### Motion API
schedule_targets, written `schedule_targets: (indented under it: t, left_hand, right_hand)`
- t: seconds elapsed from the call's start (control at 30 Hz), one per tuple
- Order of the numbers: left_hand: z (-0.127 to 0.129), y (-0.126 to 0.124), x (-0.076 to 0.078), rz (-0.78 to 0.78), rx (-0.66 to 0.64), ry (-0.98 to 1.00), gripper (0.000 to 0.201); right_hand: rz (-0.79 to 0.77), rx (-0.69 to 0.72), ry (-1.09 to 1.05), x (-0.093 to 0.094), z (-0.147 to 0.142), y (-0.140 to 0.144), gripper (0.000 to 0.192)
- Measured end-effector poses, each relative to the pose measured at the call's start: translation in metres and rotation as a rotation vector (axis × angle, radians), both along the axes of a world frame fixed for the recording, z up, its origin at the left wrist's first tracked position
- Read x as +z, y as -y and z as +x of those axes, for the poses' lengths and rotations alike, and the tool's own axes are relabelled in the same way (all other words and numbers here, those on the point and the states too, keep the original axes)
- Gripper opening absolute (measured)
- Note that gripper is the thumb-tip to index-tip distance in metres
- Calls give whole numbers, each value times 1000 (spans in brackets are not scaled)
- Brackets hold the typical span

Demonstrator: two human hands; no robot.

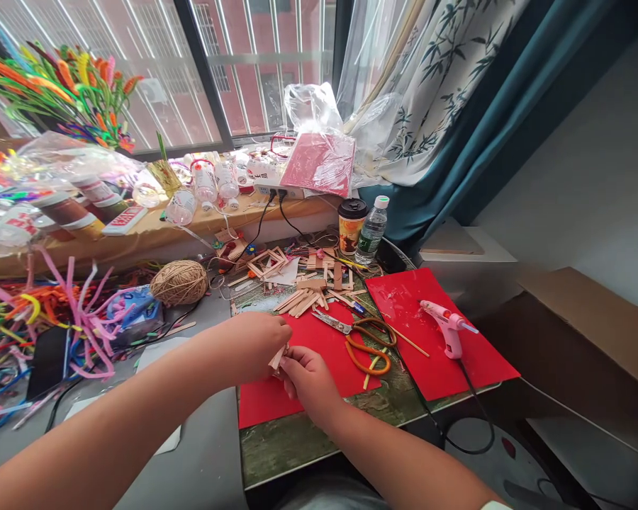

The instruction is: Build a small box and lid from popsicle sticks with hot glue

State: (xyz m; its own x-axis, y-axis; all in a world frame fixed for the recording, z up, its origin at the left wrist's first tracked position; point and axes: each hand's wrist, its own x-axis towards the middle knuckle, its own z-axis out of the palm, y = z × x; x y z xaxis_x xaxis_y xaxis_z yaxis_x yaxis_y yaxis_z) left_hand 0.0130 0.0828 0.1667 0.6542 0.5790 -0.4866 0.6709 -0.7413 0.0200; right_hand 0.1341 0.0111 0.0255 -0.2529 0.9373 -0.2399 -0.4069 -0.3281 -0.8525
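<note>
Here, my feed shows a green tabletop (287,453) under a red sheet (263,407), with a barred window (276,71) upper centre. Mid-frame, the right hand (308,375) pinches a small, pale wooden piece (277,357); the left hand's (260,343) grip I can't tell.

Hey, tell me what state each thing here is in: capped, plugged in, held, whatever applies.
Right hand, pinching a small wooden piece
Left hand, curled at that piece, fingers partly hidden
Bottle, upright, capped
Cup, upright, lidded
Power strip, two black plugs inserted
Phone, screen dark
Twine, wound in a ball
Glue gun, unheld, heat can't be told
Scissors, lying unheld
</note>
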Motion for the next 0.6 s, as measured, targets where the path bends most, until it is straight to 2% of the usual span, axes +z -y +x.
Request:
schedule_targets:
  t: [0.13, 0.23, 0.6]
  left_hand:
    - [2, 2, 4, -10, 18, -11, 24]
    - [5, 3, 9, -19, 42, -38, 25]
    - [3, 3, 11, -32, 44, 17, 19]
  right_hand:
    - [-17, -20, -36, -3, -4, -3, 41]
    - [-19, -31, -43, -5, -6, -4, 45]
    - [-24, -68, 2, -3, -9, -2, 26]
